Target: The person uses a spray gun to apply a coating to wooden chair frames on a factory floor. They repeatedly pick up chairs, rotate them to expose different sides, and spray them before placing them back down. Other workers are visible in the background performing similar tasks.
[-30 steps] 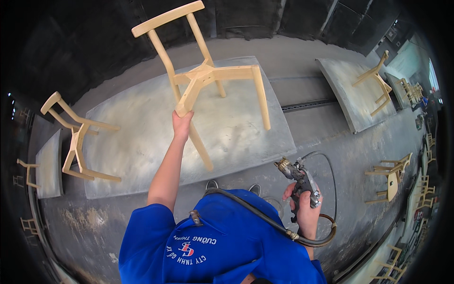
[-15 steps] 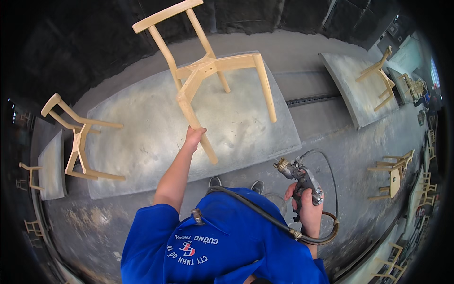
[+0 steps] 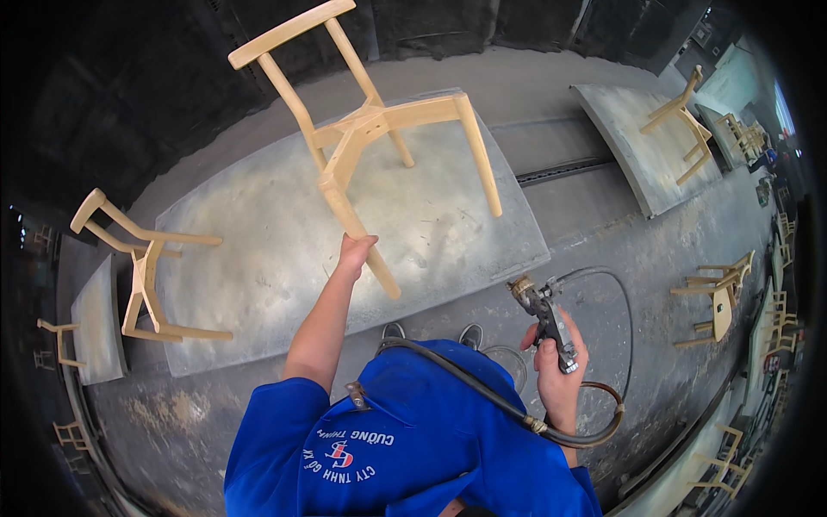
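Gripping one leg of the bare wooden chair frame (image 3: 370, 129), my left hand (image 3: 355, 255) had its fingers clenched around the pale wood just above the leg's lower end, and the arm reached straight up and forward from my blue shirt (image 3: 405, 448). The frame was tilted over, its curved back rail toward the dark wall at the top and its other legs slanting out to the right above the big grey platform (image 3: 258, 258); whether any leg touched that platform I could not tell. My right hand (image 3: 556, 366) was closed round the grip of a metal spray gun (image 3: 543, 314), held low and well to the right of the chair, its nozzle pointing up and to the left. A dark hose (image 3: 457, 379) ran from under that hand across my shirt, and a thinner line (image 3: 616, 293) looped out to the right and back to the gun. My shoes (image 3: 431, 332) showed just beyond the shirt, on the grey floor beside the platform's near edge. A second chair frame (image 3: 142, 258) lay on its side at the platform's left end, well apart from the one I held. Another frame (image 3: 680, 125) stood on a separate grey platform (image 3: 637, 164) at the upper right, and more frames (image 3: 719, 297) stood along the floor at the right.
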A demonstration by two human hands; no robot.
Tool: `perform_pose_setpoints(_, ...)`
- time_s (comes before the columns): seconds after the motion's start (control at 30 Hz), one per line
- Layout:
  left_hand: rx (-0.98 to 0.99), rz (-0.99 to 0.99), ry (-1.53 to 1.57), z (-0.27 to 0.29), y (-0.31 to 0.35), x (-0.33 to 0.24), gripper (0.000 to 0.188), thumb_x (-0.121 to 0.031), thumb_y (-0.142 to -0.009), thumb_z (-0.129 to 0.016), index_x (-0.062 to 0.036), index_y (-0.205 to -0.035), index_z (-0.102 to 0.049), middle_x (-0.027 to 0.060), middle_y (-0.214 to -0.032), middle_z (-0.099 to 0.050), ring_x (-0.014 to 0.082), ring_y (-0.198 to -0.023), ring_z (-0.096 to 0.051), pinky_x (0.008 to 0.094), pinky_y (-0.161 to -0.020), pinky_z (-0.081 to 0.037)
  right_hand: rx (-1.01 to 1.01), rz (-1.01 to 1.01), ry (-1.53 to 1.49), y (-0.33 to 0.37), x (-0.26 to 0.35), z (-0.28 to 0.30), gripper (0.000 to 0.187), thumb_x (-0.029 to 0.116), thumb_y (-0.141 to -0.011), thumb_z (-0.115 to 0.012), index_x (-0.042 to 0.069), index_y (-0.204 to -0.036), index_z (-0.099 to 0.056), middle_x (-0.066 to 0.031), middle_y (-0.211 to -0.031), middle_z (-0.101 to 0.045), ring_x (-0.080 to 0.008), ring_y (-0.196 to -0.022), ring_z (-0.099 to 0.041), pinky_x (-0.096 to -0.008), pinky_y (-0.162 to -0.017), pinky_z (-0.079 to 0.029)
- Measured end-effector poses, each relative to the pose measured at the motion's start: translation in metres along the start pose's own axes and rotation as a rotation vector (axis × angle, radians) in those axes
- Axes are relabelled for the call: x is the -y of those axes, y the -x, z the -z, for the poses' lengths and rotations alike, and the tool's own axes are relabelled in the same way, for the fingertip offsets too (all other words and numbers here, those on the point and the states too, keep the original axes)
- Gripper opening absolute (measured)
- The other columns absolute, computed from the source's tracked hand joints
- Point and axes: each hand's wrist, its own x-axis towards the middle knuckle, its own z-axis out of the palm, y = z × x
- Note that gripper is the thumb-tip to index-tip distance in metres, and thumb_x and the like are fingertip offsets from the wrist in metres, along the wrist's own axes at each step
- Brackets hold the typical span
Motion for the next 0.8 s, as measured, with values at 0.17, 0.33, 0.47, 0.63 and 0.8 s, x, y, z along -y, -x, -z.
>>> perform_pose_setpoints(0.17,0.003,0.030,-0.019,0.002,-0.005,-0.003,0.042,-0.013,-0.082,-0.075,-0.0023,-0.115,-0.051,0.0074,-0.095,-0.062,0.0182,-0.086,-0.060,0.0356,-0.075,-0.050,-0.061,0.157,0.111,0.003,-0.002,-0.005,0.045,0.019,-0.096,-0.065,-0.002,-0.134,-0.058,-0.0077,-0.083,-0.068,-0.0115,-0.073,-0.061,-0.0270,-0.067,-0.049)
perform_pose_setpoints(0.33,0.038,0.051,-0.034,0.006,-0.015,0.000,0.042,-0.014,-0.083,-0.075,-0.0029,-0.115,-0.051,0.0064,-0.095,-0.061,0.0181,-0.086,-0.060,0.0355,-0.075,-0.049,-0.188,0.128,-0.013,0.010,-0.002,0.007,0.048,0.025,-0.098,-0.064,-0.003,-0.136,-0.055,-0.0082,-0.084,-0.068,-0.0124,-0.073,-0.061,-0.0280,-0.066,-0.049)
perform_pose_setpoints(0.47,0.051,0.043,-0.007,0.007,-0.019,-0.001,0.042,-0.015,-0.084,-0.075,-0.0038,-0.115,-0.050,0.0062,-0.095,-0.060,0.0177,-0.086,-0.059,0.0358,-0.073,-0.049,-0.275,-0.036,-0.016,0.014,-0.005,0.009,0.045,0.026,-0.101,-0.060,-0.004,-0.134,-0.055,-0.0072,-0.082,-0.066,-0.0128,-0.073,-0.060,-0.0291,-0.065,-0.049)
perform_pose_setpoints(0.63,0.044,0.088,-0.006,0.004,-0.015,-0.010,0.039,-0.016,-0.085,-0.074,-0.0070,-0.115,-0.050,0.0055,-0.094,-0.060,0.0169,-0.084,-0.058,0.0362,-0.070,-0.049,-0.364,-0.255,-0.083,0.029,-0.007,0.020,0.040,0.026,-0.104,-0.056,-0.003,-0.132,-0.057,-0.0045,-0.079,-0.063,-0.0100,-0.071,-0.057,-0.0268,-0.065,-0.046)
perform_pose_setpoints(0.8,0.071,0.104,-0.005,0.004,-0.010,-0.014,0.038,-0.017,-0.086,-0.073,-0.0091,-0.115,-0.050,0.0052,-0.095,-0.060,0.0175,-0.084,-0.058,0.0368,-0.071,-0.049,-0.386,-0.301,-0.071,0.043,-0.030,0.025,0.038,0.027,-0.104,-0.056,-0.002,-0.130,-0.059,-0.0027,-0.076,-0.061,-0.0086,-0.070,-0.055,-0.0255,-0.064,-0.043)
